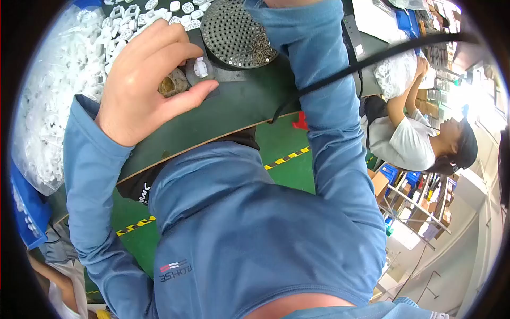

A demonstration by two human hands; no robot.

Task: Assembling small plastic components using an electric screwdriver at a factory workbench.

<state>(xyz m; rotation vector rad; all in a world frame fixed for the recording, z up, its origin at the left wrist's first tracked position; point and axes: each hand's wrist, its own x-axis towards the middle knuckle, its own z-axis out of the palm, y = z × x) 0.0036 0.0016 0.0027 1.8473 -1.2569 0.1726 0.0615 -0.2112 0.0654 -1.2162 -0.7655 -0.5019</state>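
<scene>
My left hand (154, 80) is over the bench, fingers curved and thumb stretched apart from them. Within that gap a small white plastic part (200, 68) sits on a grey block, touched by no finger that I can see. Under the palm, a rounded brownish-yellow lump (173, 83) is partly covered by the hand. My right hand (292, 2) runs out of the picture at the top; only a bit near the wrist shows, so its fingers are hidden. Close to the right sleeve is a round perforated metal dish (228, 32) with many small screws (262, 49) heaped on its right side.
Loose white plastic parts (125, 26) cover the far left of the dark green bench (212, 114), beside a large clear bag (53, 101) of them. A black cable (382, 53) crosses at right. A co-worker (409, 133) is on the right; a blue bin (29, 207) is at lower left.
</scene>
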